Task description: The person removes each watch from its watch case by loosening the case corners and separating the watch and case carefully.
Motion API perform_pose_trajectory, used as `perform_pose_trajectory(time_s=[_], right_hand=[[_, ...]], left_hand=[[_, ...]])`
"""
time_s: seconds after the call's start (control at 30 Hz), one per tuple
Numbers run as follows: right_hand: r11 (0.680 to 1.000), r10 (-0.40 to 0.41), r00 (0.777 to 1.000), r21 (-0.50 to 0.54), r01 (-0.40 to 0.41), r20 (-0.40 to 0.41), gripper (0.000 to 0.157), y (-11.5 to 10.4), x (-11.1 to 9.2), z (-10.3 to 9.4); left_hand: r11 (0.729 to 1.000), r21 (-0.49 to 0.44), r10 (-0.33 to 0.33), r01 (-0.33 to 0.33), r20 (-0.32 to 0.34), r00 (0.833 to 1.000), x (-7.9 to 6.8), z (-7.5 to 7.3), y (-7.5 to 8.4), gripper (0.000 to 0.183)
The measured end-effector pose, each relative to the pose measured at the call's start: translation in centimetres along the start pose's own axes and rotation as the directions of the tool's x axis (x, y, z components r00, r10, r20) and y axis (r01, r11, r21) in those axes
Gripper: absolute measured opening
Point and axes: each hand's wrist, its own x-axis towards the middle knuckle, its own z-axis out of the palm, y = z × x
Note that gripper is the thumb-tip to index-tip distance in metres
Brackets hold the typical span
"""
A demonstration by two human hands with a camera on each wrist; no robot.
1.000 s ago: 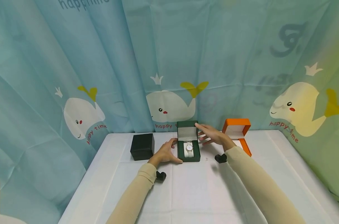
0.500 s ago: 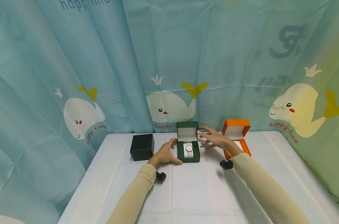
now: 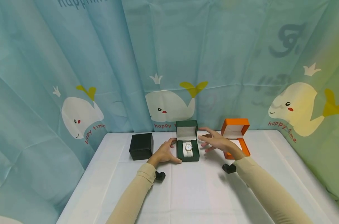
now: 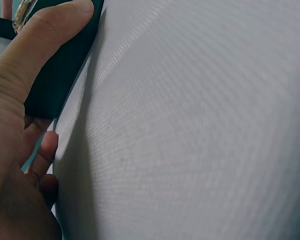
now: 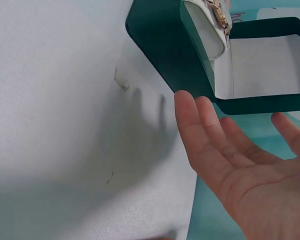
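A green watch box stands with its lid up in the middle of the table. Inside its base, a white-strapped wristwatch sits round a white cushion. My left hand holds the box's left side; in the left wrist view the thumb presses on the front of the dark green base, with fingers towards the back. My right hand is spread beside the box's right side. In the right wrist view its fingertips are close to the base and lid; contact cannot be told.
A closed black box stands left of the left hand. Behind the right wrist is an orange box with its lid raised and a white lining. A printed curtain hangs at the back edge of the white-covered table.
My right hand has drawn back from the lid's top corner, moving slightly down and to the right. The left hand and the green watch box have stayed in place.
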Motion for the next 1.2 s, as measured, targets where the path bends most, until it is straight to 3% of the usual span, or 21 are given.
perform_pose_trajectory(time_s=[0.57, 0.93, 1.2], right_hand=[[1.000, -0.021, 1.000, 0.002, 0.021, 0.011, 0.066, 0.0, -0.7, 1.0], [0.998, -0.046, 0.999, 0.053, 0.047, -0.024, 0.069, 0.9, -0.5, 2.4], [0.998, -0.046, 0.998, 0.035, 0.048, -0.045, 0.060, 1.3, -0.5, 3.2]], left_hand=[[1.000, -0.018, -0.020, 0.020, 0.014, 1.000, 0.0, 0.1, 0.1, 0.107], [1.000, -0.026, -0.016, 0.016, 0.007, 1.000, 0.0, 0.1, 0.0, 0.108], [1.000, -0.019, -0.018, 0.018, 0.003, 1.000, 0.1, 0.2, -0.2, 0.108]])
